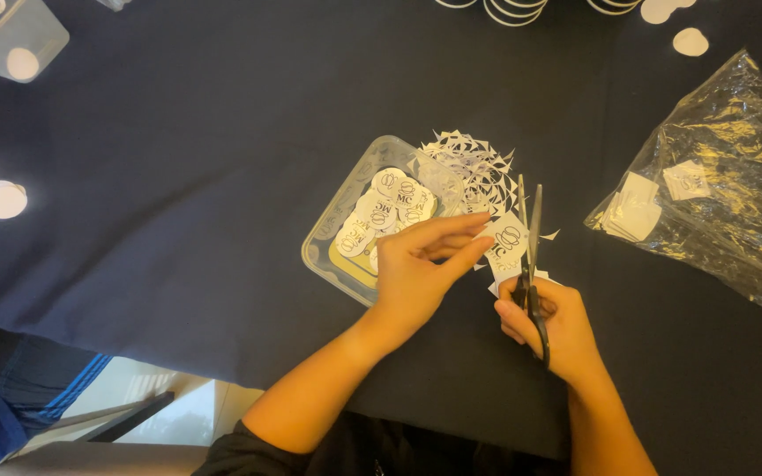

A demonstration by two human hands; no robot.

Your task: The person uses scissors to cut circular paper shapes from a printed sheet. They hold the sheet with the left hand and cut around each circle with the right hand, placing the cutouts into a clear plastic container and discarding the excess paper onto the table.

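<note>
Both hands work close together above a dark cloth (178, 176). Left hand (416, 269) pinches a small printed paper piece (509, 242) at its fingertips, fingers stretched toward the right. Right hand (550, 328) grips black scissors (531, 256) by the handles; the blades stand parted and point away from the body, their long axis nearly upright in the view. The paper lies between the blades, just right of the left fingertips and just beyond the right hand. A clear tray (328, 251) of cut round labels sits under and beyond the left hand. White scraps (478, 163) lie just past the blade tips. A crinkled plastic bag (725, 185) lies well off to the right.
</note>
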